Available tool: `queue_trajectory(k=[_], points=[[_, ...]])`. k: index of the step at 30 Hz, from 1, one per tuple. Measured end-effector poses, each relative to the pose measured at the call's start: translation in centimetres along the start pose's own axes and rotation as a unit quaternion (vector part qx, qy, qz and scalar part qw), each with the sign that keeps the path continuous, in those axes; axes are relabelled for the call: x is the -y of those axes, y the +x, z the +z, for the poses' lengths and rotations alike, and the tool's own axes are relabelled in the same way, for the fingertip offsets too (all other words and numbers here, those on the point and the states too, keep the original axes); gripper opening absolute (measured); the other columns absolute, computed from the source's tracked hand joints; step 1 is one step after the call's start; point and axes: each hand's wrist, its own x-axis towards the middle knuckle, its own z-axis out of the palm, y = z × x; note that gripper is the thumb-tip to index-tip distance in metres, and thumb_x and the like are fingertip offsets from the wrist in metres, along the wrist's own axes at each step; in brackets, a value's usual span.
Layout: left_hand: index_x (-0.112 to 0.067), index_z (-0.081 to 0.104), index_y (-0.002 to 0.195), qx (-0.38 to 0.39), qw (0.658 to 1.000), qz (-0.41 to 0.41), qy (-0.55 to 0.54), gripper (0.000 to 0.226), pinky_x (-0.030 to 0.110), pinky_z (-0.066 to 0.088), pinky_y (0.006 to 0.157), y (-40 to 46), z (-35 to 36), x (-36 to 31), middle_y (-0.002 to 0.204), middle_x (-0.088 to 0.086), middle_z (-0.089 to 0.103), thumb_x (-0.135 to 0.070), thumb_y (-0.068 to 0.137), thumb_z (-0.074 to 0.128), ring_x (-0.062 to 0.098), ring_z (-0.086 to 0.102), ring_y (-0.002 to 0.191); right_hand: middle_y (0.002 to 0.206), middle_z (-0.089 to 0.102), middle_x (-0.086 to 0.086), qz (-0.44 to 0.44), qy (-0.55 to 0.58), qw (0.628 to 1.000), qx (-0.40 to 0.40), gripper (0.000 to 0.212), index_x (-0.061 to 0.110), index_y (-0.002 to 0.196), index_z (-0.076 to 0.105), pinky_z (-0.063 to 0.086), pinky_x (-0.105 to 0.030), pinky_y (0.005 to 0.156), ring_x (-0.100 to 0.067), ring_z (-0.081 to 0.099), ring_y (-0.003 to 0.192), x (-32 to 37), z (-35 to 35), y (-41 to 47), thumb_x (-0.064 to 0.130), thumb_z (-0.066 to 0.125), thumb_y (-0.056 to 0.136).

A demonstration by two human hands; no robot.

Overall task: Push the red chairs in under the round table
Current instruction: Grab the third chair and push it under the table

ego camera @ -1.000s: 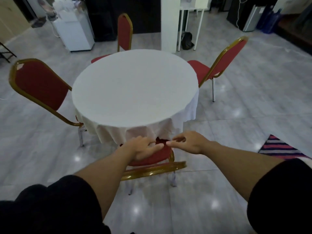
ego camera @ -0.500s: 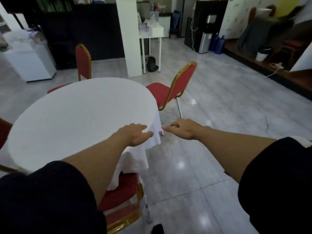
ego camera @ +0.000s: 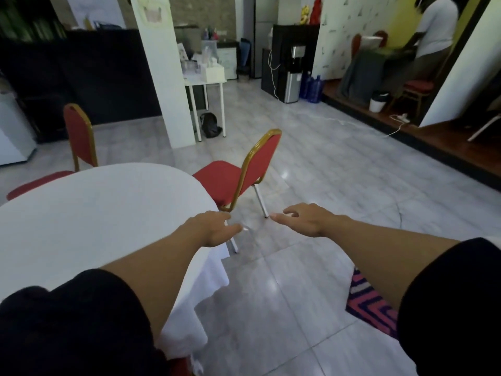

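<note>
The round table (ego camera: pixel 89 213) with its white cloth fills the left of the head view. A red chair with a gold frame (ego camera: pixel 244 175) stands at the table's right side, its seat partly under the edge and its back turned away from the table. Another red chair (ego camera: pixel 80 137) stands at the far side. Both my arms reach forward. My left hand (ego camera: pixel 214 229) hovers over the table's right edge, fingers apart, holding nothing. My right hand (ego camera: pixel 306 219) is spread over the floor, short of the chair's rear leg. A sliver of red seat (ego camera: pixel 179 366) shows under the cloth near me.
A white pillar (ego camera: pixel 162 77) and a small white table (ego camera: pixel 208 85) with a black bag stand beyond the chairs. A striped rug (ego camera: pixel 371 299) lies at my right. A raised dark platform, a water dispenser (ego camera: pixel 294 74) and a person at a desk are at the far right.
The view has swung right, away from the near chair now tucked under the cloth. Both hands let go of it and now reach toward the right-hand chair.
</note>
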Motion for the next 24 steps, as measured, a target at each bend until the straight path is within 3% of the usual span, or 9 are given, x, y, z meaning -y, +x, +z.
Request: queue_trajectory(k=[6,10,11,15,18,20,24], points=[[-0.023,0.052,0.147,-0.015,1.000,-0.017,0.003,0.072,0.052,0.042,0.111,8.8,-1.7,-3.4,0.153,0.007,0.055,-0.072,0.095,0.040,0.033,0.055,0.133,0.162,0.048,-0.007,0.000,-0.002,1.000,0.008,0.106,0.024,0.159,0.045,0.038,-0.049,0.119,-0.031,0.048,0.145,-5.6,-4.2,7.8,0.095,0.040,0.081],[-0.022,0.059,0.108,-0.009,0.999,-0.032,-0.020,0.051,0.050,0.049,0.102,13.5,-4.0,-6.1,0.121,0.006,0.067,-0.069,0.097,0.042,0.029,0.063,0.108,0.163,0.046,-0.007,-0.009,0.002,1.000,0.012,0.103,0.023,0.159,0.045,0.036,-0.048,0.120,-0.030,0.046,0.146,-8.5,-7.9,12.3,0.093,0.041,0.083],[-0.022,0.059,0.107,-0.017,0.999,-0.038,-0.030,0.051,0.049,0.049,0.102,15.2,-4.8,-7.2,0.121,0.006,0.067,-0.070,0.096,0.042,0.030,0.064,0.109,0.163,0.046,-0.006,-0.012,-0.001,1.000,0.015,0.103,0.023,0.159,0.045,0.036,-0.047,0.120,-0.030,0.046,0.147,-9.6,-9.1,13.9,0.093,0.041,0.083],[-0.017,0.052,0.144,-0.026,0.996,-0.063,-0.057,0.074,0.045,0.043,0.107,20.3,-6.9,-9.8,0.143,0.009,0.060,-0.072,0.097,0.038,0.034,0.058,0.129,0.163,0.047,-0.006,-0.021,-0.009,1.000,0.015,0.105,0.024,0.159,0.045,0.037,-0.048,0.120,-0.029,0.047,0.146,-11.8,-12.9,18.9,0.095,0.042,0.081],[-0.024,0.051,0.146,-0.027,0.995,-0.074,-0.055,0.089,0.052,0.044,0.110,24.1,-7.4,-10.6,0.139,0.005,0.064,-0.084,0.083,0.033,0.034,0.060,0.126,0.163,0.046,-0.005,-0.034,-0.010,0.999,0.021,0.106,0.025,0.161,0.040,0.037,-0.049,0.119,-0.030,0.046,0.147,-12.5,-14.8,22.5,0.094,0.045,0.080],[-0.029,0.055,0.136,-0.031,0.995,-0.074,-0.052,0.091,0.055,0.045,0.107,26.9,-7.7,-10.8,0.132,0.002,0.068,-0.090,0.074,0.028,0.034,0.063,0.120,0.163,0.046,-0.005,-0.045,-0.007,0.999,0.016,0.106,0.026,0.163,0.035,0.037,-0.047,0.118,-0.029,0.046,0.147,-12.9,-16.0,25.0,0.092,0.048,0.081],[-0.031,0.051,0.139,-0.035,0.995,-0.072,-0.053,0.092,0.056,0.047,0.105,33.3,-9.2,-11.0,0.128,0.003,0.069,-0.091,0.073,0.029,0.032,0.067,0.115,0.163,0.046,-0.003,-0.051,-0.013,0.999,0.007,0.107,0.028,0.166,0.027,0.037,-0.046,0.117,-0.029,0.045,0.148,-13.3,-18.7,30.6,0.087,0.057,0.082]])
